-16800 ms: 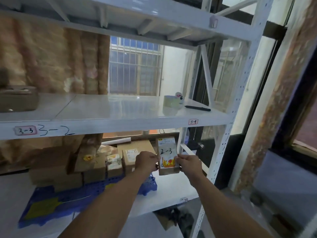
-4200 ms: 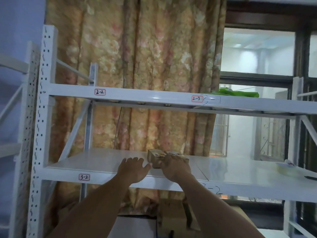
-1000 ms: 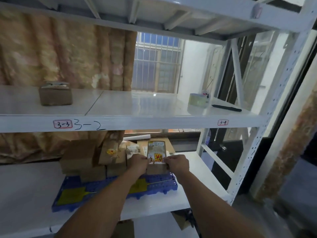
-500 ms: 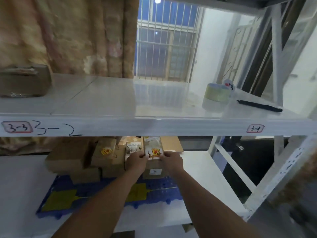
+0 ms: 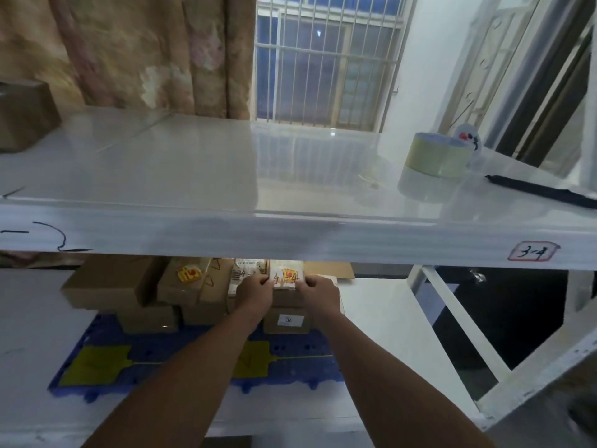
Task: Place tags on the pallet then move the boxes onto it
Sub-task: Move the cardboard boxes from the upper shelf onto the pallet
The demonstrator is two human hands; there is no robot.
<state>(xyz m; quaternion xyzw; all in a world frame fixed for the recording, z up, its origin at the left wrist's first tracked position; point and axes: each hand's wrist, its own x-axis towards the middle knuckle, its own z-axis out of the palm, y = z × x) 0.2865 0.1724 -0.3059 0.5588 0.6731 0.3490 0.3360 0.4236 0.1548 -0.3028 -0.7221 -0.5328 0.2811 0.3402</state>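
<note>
Gripping small box with left hand and right hand atop brown carton on blue pallet; risking topple if released off-centre; placing half-blind under upper shelf.

blue plastic pallet ×1 | flat yellow tag ×2 | brown cardboard box ×8 or so stacked below, overlapping and partly hidden, plus ×1 on the white upper shelf | pale green tape roll ×1 | black pen ×1 | red-bordered shelf label ×1 | hands ×2: left hand, right hand
</note>
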